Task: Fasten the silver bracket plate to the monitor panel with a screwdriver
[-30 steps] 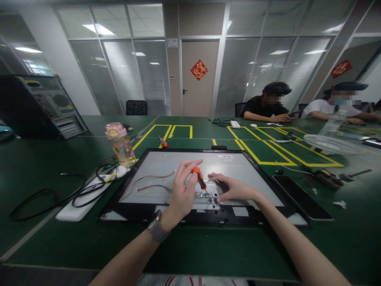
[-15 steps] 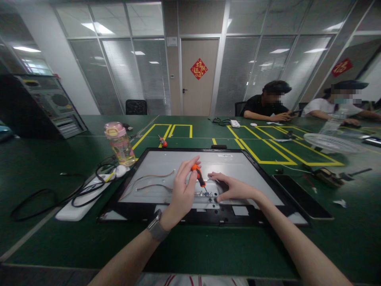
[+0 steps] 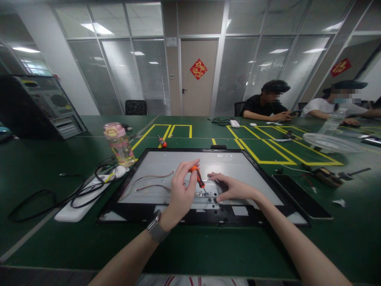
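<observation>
A black-framed display panel [image 3: 166, 159] lies flat on the green table with its grey metal back up. My left hand [image 3: 181, 194], a watch on its wrist, is closed round an orange-handled screwdriver [image 3: 198, 177]. The screwdriver's tip rests on a small circuit strip [image 3: 205, 194] near the panel's front edge. My right hand [image 3: 233, 187] lies on the panel beside that strip, its fingertips pressed down next to the tip. Thin wires [image 3: 151, 177] run across the panel's left half.
A pink-capped bottle [image 3: 118, 143] and a white power strip with black cables [image 3: 81, 194] sit to the left. A computer case [image 3: 44, 106] stands far left. A dark slab [image 3: 300, 196] and small tools lie on the right. Two people sit at the back right.
My left hand has turned the screwdriver slightly and its handle has drifted a little left. My right hand and the panel have stayed in place.
</observation>
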The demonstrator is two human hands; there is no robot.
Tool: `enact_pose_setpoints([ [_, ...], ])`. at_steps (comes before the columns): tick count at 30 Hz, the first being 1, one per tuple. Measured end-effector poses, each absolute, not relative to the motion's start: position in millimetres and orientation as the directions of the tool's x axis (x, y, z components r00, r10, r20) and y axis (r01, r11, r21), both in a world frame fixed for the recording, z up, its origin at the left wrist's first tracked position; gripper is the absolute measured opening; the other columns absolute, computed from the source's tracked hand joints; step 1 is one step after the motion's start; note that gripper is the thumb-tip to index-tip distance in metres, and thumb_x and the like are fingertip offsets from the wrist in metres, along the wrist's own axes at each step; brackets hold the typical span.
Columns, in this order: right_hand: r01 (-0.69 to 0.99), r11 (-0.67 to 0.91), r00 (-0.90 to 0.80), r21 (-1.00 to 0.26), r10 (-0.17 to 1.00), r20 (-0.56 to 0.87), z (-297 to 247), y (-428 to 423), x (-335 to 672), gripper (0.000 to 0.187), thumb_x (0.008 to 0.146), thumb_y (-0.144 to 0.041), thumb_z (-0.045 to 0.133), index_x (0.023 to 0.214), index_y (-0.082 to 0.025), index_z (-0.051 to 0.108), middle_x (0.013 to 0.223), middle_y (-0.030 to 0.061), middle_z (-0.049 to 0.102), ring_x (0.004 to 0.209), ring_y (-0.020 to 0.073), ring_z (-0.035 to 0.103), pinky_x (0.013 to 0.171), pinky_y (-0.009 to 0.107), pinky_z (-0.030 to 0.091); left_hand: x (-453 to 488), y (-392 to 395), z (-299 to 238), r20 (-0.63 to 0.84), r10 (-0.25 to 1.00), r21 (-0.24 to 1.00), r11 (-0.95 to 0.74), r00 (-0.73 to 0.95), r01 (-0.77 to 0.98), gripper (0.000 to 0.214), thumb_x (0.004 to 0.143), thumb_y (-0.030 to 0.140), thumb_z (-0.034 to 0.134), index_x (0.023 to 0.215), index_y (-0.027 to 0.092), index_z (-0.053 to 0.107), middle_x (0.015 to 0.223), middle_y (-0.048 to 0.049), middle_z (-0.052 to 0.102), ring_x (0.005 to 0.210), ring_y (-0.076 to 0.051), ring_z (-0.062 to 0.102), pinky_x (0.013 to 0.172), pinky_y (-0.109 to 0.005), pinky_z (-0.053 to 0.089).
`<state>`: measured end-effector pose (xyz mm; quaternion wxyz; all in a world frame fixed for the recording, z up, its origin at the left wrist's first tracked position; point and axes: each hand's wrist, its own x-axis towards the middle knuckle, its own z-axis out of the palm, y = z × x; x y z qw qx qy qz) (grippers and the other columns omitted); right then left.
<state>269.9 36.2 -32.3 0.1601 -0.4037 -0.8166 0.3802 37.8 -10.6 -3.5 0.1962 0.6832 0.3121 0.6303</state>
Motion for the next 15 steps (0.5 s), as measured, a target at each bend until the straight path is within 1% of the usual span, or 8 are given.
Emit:
enact_pose_setpoints([
  [4,0.549,0.372,-0.613,-0.748,0.788,-0.058,-31.3,35.7,270.1,0.082,0.066,-0.053,0.079,0.136,-0.021,0.049,0.155,0.0122,0.034,0.144,0.0293,0.028,0.118,0.046,0.022,38.4,-10.6,-1.7,0.786,0.618,0.593,-0.76,0.012,0.267,0.017,0.089,0.018,0.06,0.105,0.022,0.066,0.09,-0.0026,0.058,0.087,-0.018,0.058,0.081,-0.031,0.046],
  [8,0.544,0.379,-0.615,-0.748,0.787,-0.049,-33.0,36.1,270.9,0.082,0.066,-0.053,0.079,0.136,-0.022,0.049,0.154,0.012,0.034,0.143,0.0292,0.029,0.118,0.046,0.022,39.2,-12.2,0.0,0.801,0.599,0.576,-0.769,0.0,0.276,0.015,0.085,0.019,0.066,0.099,0.022,0.069,0.087,-0.0009,0.052,0.08,-0.016,0.056,0.077,-0.029,0.046],
  [10,0.535,0.382,-0.622,-0.754,0.782,-0.045,-35.2,37.1,271.6,0.082,0.066,-0.053,0.079,0.136,-0.023,0.049,0.155,0.0117,0.034,0.143,0.0295,0.029,0.118,0.046,0.022,39.4,-13.2,0.6,0.797,0.604,0.581,-0.776,0.022,0.246,0.017,0.087,0.018,0.063,0.103,0.022,0.068,0.089,-0.0015,0.053,0.081,-0.016,0.056,0.077,-0.029,0.045],
  [13,0.529,0.39,-0.624,-0.754,0.78,-0.035,-38.9,39.3,272.8,0.082,0.066,-0.054,0.079,0.136,-0.024,0.049,0.154,0.0105,0.034,0.143,0.0303,0.029,0.118,0.047,0.022,38.6,-14.5,0.5,0.766,0.637,0.623,-0.769,0.084,0.144,0.026,0.094,0.017,0.05,0.116,0.022,0.064,0.095,-0.0043,0.058,0.088,-0.018,0.057,0.081,-0.031,0.046],
  [15,0.526,0.399,-0.627,-0.751,0.778,-0.026,-40.6,40.5,273.4,0.081,0.066,-0.054,0.079,0.136,-0.024,0.05,0.154,0.0101,0.035,0.143,0.0305,0.03,0.118,0.047,0.023,37.8,-14.7,-0.5,0.743,0.661,0.654,-0.75,0.105,0.095,0.029,0.095,0.017,0.046,0.119,0.022,0.062,0.098,-0.0058,0.06,0.093,-0.02,0.058,0.083,-0.033,0.046],
])
